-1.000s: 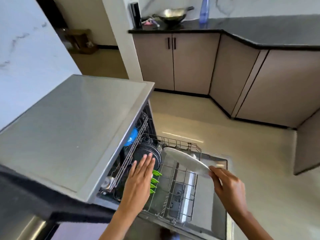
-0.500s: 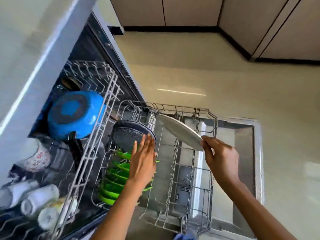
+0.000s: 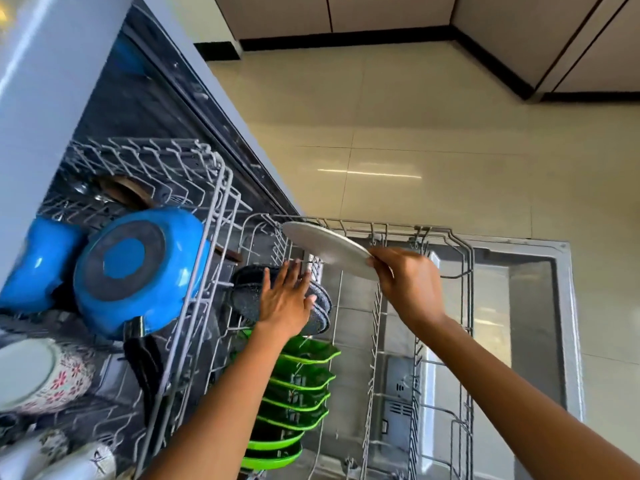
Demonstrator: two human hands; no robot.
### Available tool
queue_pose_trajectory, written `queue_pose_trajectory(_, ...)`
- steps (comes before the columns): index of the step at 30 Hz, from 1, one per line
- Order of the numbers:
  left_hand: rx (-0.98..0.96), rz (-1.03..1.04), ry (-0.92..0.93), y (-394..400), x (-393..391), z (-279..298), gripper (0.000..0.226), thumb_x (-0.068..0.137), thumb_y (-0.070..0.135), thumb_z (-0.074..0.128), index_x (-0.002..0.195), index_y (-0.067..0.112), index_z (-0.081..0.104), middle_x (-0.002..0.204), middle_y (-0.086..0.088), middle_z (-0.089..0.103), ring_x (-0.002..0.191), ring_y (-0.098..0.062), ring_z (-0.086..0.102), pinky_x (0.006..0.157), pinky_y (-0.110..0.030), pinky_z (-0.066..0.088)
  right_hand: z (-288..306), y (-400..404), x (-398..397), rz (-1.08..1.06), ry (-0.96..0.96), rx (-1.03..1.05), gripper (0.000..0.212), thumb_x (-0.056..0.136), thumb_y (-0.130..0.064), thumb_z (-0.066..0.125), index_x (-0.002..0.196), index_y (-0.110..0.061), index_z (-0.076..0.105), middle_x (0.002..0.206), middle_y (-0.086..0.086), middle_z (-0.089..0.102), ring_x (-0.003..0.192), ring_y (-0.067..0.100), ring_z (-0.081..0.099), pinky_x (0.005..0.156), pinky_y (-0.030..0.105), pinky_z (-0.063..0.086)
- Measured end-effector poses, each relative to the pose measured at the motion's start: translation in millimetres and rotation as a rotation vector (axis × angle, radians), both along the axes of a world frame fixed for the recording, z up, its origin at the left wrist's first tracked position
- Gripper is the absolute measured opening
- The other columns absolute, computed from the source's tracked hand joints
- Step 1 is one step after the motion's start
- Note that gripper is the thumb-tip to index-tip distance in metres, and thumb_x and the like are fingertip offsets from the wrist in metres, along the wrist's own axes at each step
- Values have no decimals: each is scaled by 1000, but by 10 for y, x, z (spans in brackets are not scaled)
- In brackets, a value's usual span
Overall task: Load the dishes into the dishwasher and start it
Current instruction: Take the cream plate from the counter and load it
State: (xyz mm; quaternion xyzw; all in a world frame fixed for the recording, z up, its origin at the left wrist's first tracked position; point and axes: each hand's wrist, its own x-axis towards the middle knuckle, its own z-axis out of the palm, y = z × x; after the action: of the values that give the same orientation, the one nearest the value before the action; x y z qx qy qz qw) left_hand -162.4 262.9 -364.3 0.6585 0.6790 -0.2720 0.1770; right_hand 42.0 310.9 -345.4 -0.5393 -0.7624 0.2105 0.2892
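The dishwasher is open with its lower rack (image 3: 464, 258) pulled out over the door (image 3: 533, 306). My right hand (image 3: 405, 282) pinches the rim of a white plate (image 3: 325, 247) and holds it tilted above the back of the lower rack. With straight fingers, my left hand (image 3: 287, 296) rests flat against dark speckled plates (image 3: 322, 310) standing in the rack. In front of them stand several green plates (image 3: 298, 386) in a row.
The upper rack (image 3: 207, 216) holds a blue pan (image 3: 138, 268) upside down, another blue dish (image 3: 38, 261), a flowered bowl (image 3: 45, 375) and white cups (image 3: 69, 459). Beige floor tiles (image 3: 415, 133) lie beyond the door, with cabinets (image 3: 519, 29) at the far side.
The view has tipped down and closer to the racks. My right hand has brought the white plate lower toward the rack's back. The left hand has settled on the dark plates.
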Motion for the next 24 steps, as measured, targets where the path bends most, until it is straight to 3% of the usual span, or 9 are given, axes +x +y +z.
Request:
queue_pose_trajectory(4,59,29,-50,-63,6,17,55,102,45,17,152,23,10,160,-2,-1,147,-19,-3,116,-45,-7,-38,183,-160,-17,-12,-37,15,82,-23,57,76,-14,68,58,4,64,54,32,61,42,28,43)
queue_pose_trajectory(7,94,71,-80,-197,29,50,55,102,46,16,152,24,10,159,-1,-4,146,-18,-5,115,-43,-10,-21,263,-272,19,-29,-58,8,82,-21,65,79,-17,71,58,4,65,56,32,61,45,24,37)
queue_pose_trajectory(16,97,74,-67,-380,48,2,55,102,45,14,152,26,1,157,1,-15,144,-16,-16,111,-39,-17,-155,407,-612,186,-107,-229,18,92,-25,54,97,-20,71,80,8,70,80,32,62,57,28,34)
queue_pose_trajectory(18,113,69,-80,-388,46,-22,60,97,48,10,151,25,14,157,0,-4,146,-19,-4,112,-40,-10,-199,418,-671,210,-110,-275,18,92,-23,53,94,-18,70,81,9,69,81,33,61,57,28,32)
queue_pose_trajectory(21,178,42,-63,-433,27,-62,56,88,44,33,131,19,58,145,-7,43,132,-25,43,106,-49,25,-262,437,-753,249,-158,-316,17,92,-22,52,90,-17,68,83,8,69,82,33,59,57,28,29)
queue_pose_trajectory(23,234,20,-64,-470,9,-98,49,81,37,61,126,17,62,140,-8,50,127,-26,49,109,-48,30,-335,429,-793,267,-173,-331,17,92,-20,51,86,-16,66,81,8,68,79,33,59,57,28,31)
queue_pose_trajectory(24,258,20,-83,-478,22,-106,57,73,33,74,126,17,62,140,-9,49,127,-27,49,111,-48,25,-377,420,-805,272,-177,-336,17,93,-19,50,84,-16,64,79,9,67,76,33,59,56,28,32)
